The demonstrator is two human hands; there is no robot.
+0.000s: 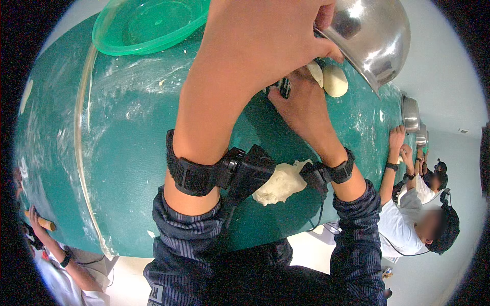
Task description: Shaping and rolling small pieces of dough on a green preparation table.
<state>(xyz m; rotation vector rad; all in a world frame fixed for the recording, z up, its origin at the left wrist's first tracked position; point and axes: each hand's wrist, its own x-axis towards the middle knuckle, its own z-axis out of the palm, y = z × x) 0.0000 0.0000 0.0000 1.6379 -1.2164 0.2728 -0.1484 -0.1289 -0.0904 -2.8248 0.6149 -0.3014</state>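
My left hand reaches across to the upper right, its thumb and a finger closed on the rim of a shiny metal bowl. The bowl is tipped on its side. Below and partly behind it, my right hand is closed around a small black thing with white smears, whose kind I cannot make out; its fingertips are mostly hidden. Just beyond that hand lie two pale, smooth dough pieces, one partly covered. A rough lump of dough rests on the green table, between my forearms.
A green plastic basin stands at the far left. A pale seam or strip runs down the floury table. At right, co-workers' hands work near metal bowls. At lower left, another person's hand touches a rolling pin.
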